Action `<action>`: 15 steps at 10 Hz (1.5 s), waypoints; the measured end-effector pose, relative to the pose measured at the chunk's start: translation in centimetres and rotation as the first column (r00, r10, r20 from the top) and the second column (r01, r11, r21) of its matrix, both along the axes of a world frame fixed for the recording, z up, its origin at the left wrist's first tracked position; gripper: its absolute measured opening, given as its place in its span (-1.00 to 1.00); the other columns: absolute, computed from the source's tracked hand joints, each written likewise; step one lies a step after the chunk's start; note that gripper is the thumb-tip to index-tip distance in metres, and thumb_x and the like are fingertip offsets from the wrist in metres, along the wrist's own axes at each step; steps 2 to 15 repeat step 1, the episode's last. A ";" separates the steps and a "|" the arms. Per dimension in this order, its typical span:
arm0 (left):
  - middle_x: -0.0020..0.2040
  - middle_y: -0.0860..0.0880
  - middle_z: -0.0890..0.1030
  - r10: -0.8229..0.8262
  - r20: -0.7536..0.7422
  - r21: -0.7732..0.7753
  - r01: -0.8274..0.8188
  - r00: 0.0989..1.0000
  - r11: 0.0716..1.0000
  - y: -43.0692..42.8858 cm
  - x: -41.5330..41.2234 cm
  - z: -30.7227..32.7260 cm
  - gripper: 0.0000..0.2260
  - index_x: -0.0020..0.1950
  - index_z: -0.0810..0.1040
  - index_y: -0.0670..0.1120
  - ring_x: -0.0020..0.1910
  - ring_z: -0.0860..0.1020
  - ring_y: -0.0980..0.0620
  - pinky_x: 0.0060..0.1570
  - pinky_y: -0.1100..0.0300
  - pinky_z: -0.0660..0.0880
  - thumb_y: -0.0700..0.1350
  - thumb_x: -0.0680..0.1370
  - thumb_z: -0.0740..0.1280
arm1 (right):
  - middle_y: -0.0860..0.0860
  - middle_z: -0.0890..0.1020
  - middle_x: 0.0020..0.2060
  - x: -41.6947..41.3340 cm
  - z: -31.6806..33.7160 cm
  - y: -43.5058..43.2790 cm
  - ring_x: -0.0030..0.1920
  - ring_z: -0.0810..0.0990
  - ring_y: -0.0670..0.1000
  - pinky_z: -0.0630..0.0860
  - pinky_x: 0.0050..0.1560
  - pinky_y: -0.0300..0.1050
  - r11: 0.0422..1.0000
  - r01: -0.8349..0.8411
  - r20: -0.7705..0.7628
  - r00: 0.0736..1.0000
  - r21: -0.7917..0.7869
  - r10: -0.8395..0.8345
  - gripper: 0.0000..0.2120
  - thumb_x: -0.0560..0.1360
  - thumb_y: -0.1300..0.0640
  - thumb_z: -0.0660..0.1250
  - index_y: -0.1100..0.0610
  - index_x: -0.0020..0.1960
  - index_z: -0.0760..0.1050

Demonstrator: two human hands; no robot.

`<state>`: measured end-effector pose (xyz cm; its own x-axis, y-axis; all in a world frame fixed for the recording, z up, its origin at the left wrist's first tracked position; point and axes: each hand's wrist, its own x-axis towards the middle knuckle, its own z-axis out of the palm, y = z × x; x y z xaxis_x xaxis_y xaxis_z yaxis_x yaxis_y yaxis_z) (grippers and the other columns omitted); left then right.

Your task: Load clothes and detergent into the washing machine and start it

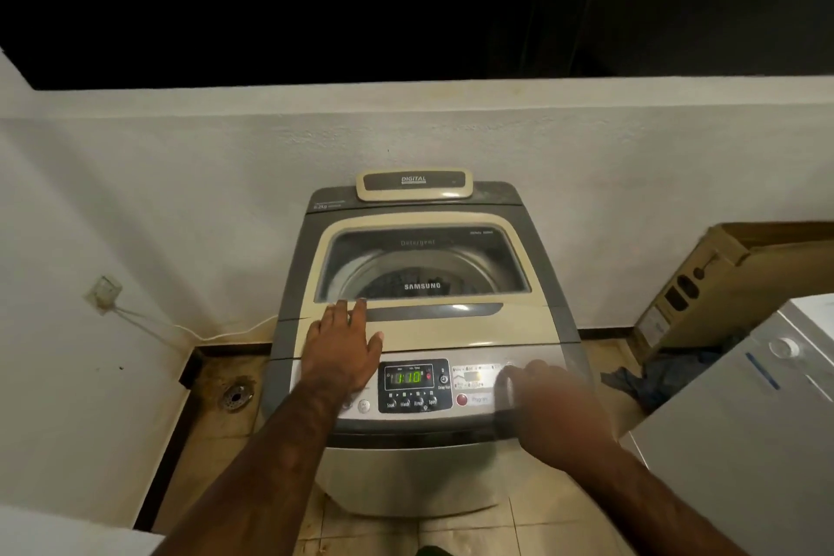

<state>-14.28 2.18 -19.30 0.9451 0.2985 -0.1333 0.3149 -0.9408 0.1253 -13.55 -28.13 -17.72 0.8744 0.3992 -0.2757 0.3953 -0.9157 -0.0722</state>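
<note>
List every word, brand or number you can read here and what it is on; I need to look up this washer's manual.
"DIGITAL": raised panel at the washing machine's back.
"Detergent": inside, seen through the lid window.
"SAMSUNG": on the lid window.
"1:10": green display.
"Soak", "Wash", "Rinse", "Spin": below the display.
"Program": beside the red button.
Capacity label at back left, small icon labels: too blurred.

Head view, single wide-angle camera. Position: standing height, directly in front of the washing machine [422,321], close above its control panel [417,388]. Facing: forward and steeply down. Coverage: machine top centred; white wall [180,194] behind; tiled floor [216,420] at lower edges; both forearms entering from the bottom. Edges bowed by the lens. No second view shares the scene.
</note>
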 end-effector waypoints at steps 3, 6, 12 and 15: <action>0.66 -0.13 0.09 -0.032 0.089 -0.004 0.032 0.996 0.999 -0.7 0.5 1.2 -0.37 0.66 -0.06 0.03 0.63 0.11 -0.13 0.56 -0.09 0.11 0.22 0.66 0.04 | -0.03 0.21 0.60 1.0 1.3 1.4 0.59 0.18 0.07 0.25 0.52 0.18 1.000 -0.006 0.025 1.000 0.001 0.006 -0.20 0.49 -0.18 0.39 -0.13 0.61 0.06; 0.66 -0.13 0.09 -0.032 0.089 -0.004 0.032 0.996 0.999 -0.7 0.5 1.2 -0.37 0.66 -0.06 0.03 0.63 0.11 -0.13 0.56 -0.09 0.11 0.22 0.66 0.04 | -0.03 0.21 0.60 1.0 1.3 1.4 0.59 0.18 0.07 0.25 0.52 0.18 1.000 -0.006 0.025 1.000 0.001 0.006 -0.20 0.49 -0.18 0.39 -0.13 0.61 0.06; 0.66 -0.13 0.09 -0.032 0.089 -0.004 0.032 0.996 0.999 -0.7 0.5 1.2 -0.37 0.66 -0.06 0.03 0.63 0.11 -0.13 0.56 -0.09 0.11 0.22 0.66 0.04 | -0.03 0.21 0.60 1.0 1.3 1.4 0.59 0.18 0.07 0.25 0.52 0.18 1.000 -0.006 0.025 1.000 0.001 0.006 -0.20 0.49 -0.18 0.39 -0.13 0.61 0.06; 0.66 -0.13 0.09 -0.032 0.089 -0.004 0.032 0.996 0.999 -0.7 0.5 1.2 -0.37 0.66 -0.06 0.03 0.63 0.11 -0.13 0.56 -0.09 0.11 0.22 0.66 0.04 | -0.03 0.21 0.60 1.0 1.3 1.4 0.59 0.18 0.07 0.25 0.52 0.18 1.000 -0.006 0.025 1.000 0.001 0.006 -0.20 0.49 -0.18 0.39 -0.13 0.61 0.06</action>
